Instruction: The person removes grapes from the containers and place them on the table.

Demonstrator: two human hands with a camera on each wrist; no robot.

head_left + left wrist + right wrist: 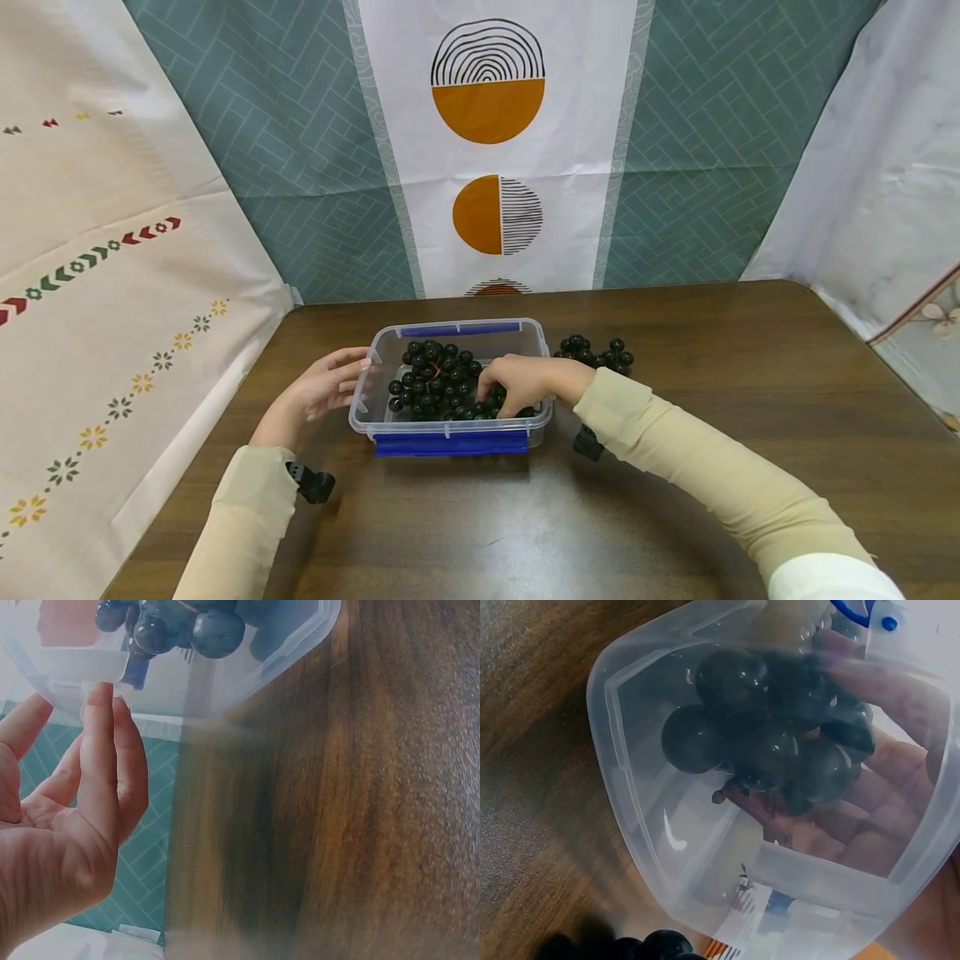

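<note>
A clear plastic food container (pixel 459 427) with blue latches stands on the table, dark grapes (pixel 429 377) in bunches inside it. My left hand (pixel 324 388) is at its left end, fingers nearly straight and fingertips right at the end wall; the left wrist view shows the fingertips by the lip (pixel 90 664). Reaching over the right rim, my right hand (pixel 517 382) dips into the container, thumb and fingers bent around a bunch of grapes at the right end. Through the clear wall, the right wrist view shows these grapes (pixel 761 754) against the fingers.
Another bunch of dark grapes (pixel 596 354) lies on the table just right of the container, behind my right forearm. The brown wooden table (pixel 480 525) ends at a patterned cloth (pixel 517 158) hanging behind it.
</note>
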